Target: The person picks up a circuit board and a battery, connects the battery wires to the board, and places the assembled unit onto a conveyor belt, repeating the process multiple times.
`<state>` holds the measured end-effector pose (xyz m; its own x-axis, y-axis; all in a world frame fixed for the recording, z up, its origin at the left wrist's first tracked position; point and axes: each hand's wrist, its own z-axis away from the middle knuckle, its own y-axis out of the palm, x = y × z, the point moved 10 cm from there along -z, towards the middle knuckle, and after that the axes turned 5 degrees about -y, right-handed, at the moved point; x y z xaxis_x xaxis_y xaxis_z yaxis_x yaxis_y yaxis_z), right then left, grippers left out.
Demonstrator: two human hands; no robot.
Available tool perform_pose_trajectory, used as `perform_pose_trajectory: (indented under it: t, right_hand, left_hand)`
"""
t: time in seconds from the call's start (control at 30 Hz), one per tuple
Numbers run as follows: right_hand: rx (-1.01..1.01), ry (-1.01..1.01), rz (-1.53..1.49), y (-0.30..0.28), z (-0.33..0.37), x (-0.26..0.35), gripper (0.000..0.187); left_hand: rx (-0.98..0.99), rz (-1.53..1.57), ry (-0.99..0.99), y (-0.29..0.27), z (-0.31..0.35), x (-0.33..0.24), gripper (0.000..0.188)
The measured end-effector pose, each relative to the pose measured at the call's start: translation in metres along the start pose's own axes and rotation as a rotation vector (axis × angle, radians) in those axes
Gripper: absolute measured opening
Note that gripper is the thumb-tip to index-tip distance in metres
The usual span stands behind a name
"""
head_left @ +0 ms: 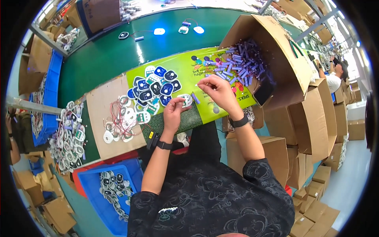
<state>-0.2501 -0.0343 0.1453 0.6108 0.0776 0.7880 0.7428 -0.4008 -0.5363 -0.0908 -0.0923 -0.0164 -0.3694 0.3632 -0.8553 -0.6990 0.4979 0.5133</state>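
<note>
My left hand is closed at the mat's front edge, its fingertips on a small white round housing. Beside that housing lies a purple cylindrical battery cell. To the right and a little higher, my right hand is raised with thumb and fingers pinched together. Whatever sits in that pinch is too small to make out. Left of my hands, a pile of round blue, black and white housings covers the yellow-green printed mat. Purple cells spill from a tipped cardboard box at the right.
White parts with red wires lie on a cardboard sheet. A green conveyor belt runs behind, carrying wired units. A dark phone rests by the box. Blue bins and cartons stand around; a co-worker is far right.
</note>
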Motion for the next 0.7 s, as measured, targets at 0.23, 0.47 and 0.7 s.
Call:
perform_pose_trajectory:
  t: [0.23, 0.47, 0.7]
  right_hand:
    - [0.016, 0.114, -0.214, 0.029, 0.012, -0.022, 0.01]
    - [0.092, 0.157, -0.103, 0.055, 0.023, -0.028, 0.015]
    - [0.098, 0.032, 0.014, 0.058, 0.022, -0.01, 0.011]
  left_hand:
    - [-0.011, 0.054, -0.017, 0.007, 0.002, -0.014, 0.021]
    - [0.014, 0.104, 0.017, 0.01, 0.0, -0.013, 0.022]
    - [-0.018, 0.029, -0.009, 0.004, -0.001, -0.002, 0.022]
